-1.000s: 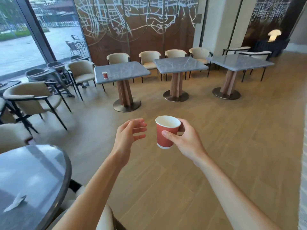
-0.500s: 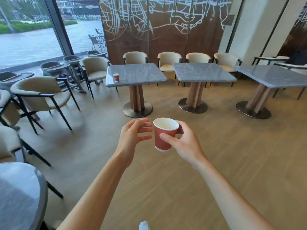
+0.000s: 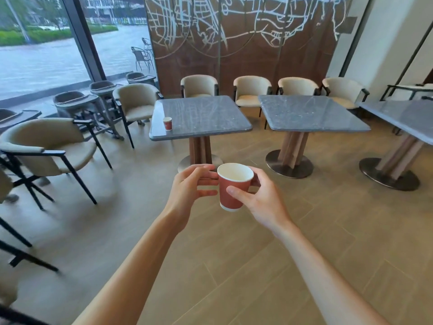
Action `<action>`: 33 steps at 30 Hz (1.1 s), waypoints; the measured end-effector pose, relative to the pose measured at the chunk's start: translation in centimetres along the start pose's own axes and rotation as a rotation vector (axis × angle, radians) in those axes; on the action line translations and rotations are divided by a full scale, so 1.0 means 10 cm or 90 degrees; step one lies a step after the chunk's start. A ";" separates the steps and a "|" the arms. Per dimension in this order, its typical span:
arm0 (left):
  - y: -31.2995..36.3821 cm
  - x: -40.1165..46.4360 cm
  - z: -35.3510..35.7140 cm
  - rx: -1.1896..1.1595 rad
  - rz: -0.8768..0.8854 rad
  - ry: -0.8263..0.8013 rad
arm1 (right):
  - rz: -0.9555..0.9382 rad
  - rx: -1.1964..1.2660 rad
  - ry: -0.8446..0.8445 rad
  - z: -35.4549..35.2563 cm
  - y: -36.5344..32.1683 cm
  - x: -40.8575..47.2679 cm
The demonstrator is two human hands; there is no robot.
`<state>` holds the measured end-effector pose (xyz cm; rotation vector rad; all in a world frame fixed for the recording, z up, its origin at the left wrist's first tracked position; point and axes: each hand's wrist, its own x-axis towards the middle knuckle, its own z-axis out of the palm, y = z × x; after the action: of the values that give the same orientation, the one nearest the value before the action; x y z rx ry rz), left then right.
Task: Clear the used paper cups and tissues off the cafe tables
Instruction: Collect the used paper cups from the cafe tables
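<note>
Nearest to the camera, the right hand (image 3: 262,202) has its thumb and fingers wrapped round a red paper cup (image 3: 232,187), so that one's collected. The left hand (image 3: 189,191) is loosely curled, fingertips right at the cup's side, holding nothing itself. Further off, a second cup (image 3: 167,123) stands on the nearest square table (image 3: 201,118), not yet picked up. Compared with a second ago, that table looks much closer and the left hand has closed in on the cup.
</note>
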<state>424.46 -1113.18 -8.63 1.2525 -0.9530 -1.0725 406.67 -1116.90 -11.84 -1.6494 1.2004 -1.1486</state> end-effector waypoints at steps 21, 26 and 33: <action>0.11 4.18 -0.07 0.076 0.016 0.108 | -0.052 0.002 -0.142 0.85 0.80 4.55; 0.04 4.88 -0.47 0.086 0.015 0.156 | -0.060 -0.001 -0.216 1.38 0.85 5.28; -0.18 6.16 -1.35 0.055 0.005 0.186 | -0.072 -0.047 -0.249 2.46 1.01 6.41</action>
<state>452.45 -1169.53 -12.83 1.4292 -0.7859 -0.8213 436.90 -1179.34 -14.31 -1.9105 0.9164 -0.8024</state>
